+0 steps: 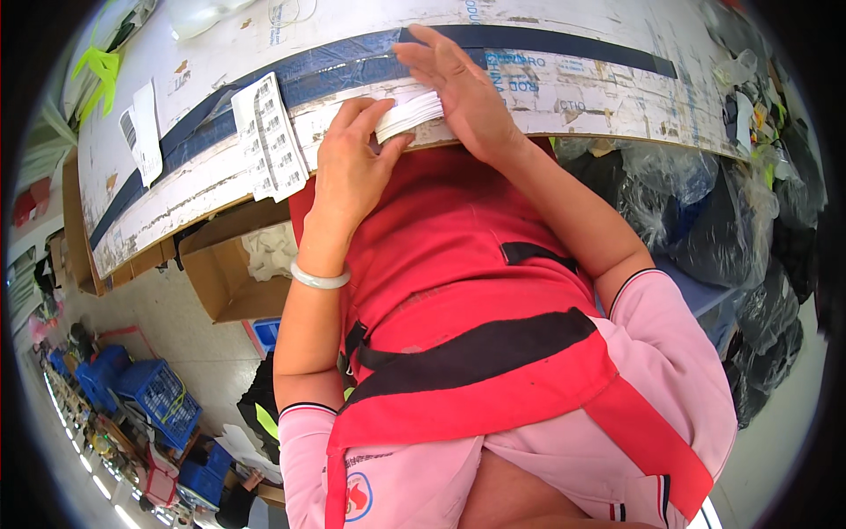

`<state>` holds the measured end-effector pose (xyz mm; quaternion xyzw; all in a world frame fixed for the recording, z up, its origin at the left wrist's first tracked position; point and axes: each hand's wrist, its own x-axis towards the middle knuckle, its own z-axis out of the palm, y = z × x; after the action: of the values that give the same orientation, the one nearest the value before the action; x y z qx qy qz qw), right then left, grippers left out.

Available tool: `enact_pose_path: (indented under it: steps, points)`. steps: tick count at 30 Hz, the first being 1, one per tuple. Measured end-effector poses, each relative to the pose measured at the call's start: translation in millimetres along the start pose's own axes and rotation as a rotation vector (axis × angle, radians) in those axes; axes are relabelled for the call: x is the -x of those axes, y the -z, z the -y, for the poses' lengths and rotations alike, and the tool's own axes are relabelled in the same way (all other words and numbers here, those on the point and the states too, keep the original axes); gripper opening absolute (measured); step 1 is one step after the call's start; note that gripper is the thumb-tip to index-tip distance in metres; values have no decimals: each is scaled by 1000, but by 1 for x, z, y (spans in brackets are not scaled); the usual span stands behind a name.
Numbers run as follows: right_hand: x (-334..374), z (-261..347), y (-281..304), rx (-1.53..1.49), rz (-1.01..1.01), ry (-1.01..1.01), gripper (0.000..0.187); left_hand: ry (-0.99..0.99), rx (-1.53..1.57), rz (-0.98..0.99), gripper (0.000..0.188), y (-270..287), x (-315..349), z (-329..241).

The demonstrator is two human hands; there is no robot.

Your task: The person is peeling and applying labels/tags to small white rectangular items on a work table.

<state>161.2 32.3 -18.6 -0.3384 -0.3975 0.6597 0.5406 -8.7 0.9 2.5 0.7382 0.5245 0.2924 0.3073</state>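
A thin stack of white paper slips (412, 115) sits near the front edge of the table. My left hand (351, 163) pinches its left end between thumb and fingers. My right hand (469, 99) lies against the stack's right end, fingers stretched out and palm turned toward it. Left of my left hand, a pile of white barcode label sheets (270, 141) overhangs the table edge slightly. Farther left lies another white label strip (144, 132).
The worn white table (608, 110) carries dark tape strips (573, 48). An open cardboard box (216, 264) stands below at left, with blue crates (163, 397) beyond. Clear and dark plastic bags (705, 212) crowd the right side. A neon-yellow ribbon (97, 75) hangs at far left.
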Motion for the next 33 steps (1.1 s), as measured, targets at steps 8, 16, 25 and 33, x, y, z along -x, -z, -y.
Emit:
enact_pose_path:
  steps: [8,16,25,33]
  points:
    - [-3,-3,1,32,25,24,59,-30,-12,-7,37,-2,0,3]
    - [10,22,18,944,267,179,55,-72,-34,-37,31,-5,0,12]
    - [12,12,21,1162,293,289,29,29,41,40,34,10,1,9]
    - [14,24,15,1278,324,668,32,118,424,-210,40,20,19,13]
